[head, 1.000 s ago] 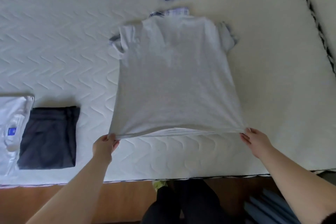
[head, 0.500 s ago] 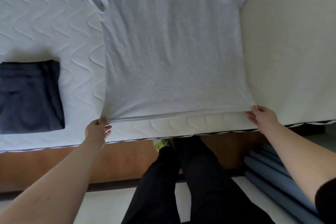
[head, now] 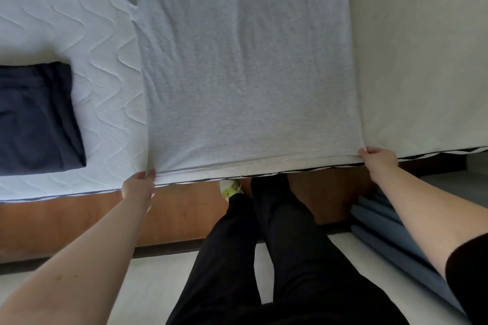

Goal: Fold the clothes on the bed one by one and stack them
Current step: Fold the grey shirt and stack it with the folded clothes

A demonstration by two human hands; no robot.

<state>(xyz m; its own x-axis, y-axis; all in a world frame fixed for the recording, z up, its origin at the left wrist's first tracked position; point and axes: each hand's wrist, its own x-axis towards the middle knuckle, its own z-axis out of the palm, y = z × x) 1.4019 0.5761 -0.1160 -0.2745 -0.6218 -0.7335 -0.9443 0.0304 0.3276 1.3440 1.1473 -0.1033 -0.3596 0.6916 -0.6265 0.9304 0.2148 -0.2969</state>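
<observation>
A light grey short-sleeved shirt (head: 245, 68) lies spread flat on the white quilted mattress (head: 66, 21), its hem along the near edge of the bed. My left hand (head: 138, 186) pinches the hem's left corner. My right hand (head: 379, 159) pinches the hem's right corner. The shirt's collar end is cut off at the top of the view. A folded dark navy garment (head: 37, 119) rests on the mattress to the left.
The bed's wooden side panel (head: 66, 221) runs below the mattress edge. My legs in black trousers (head: 277, 258) stand against it. A blue bundle (head: 390, 243) lies on the pale floor at the right.
Both hands have drawn the shirt's hem toward the near edge of the bed. The view has tilted down, so the jeans and the white folded shirt have left the frame.
</observation>
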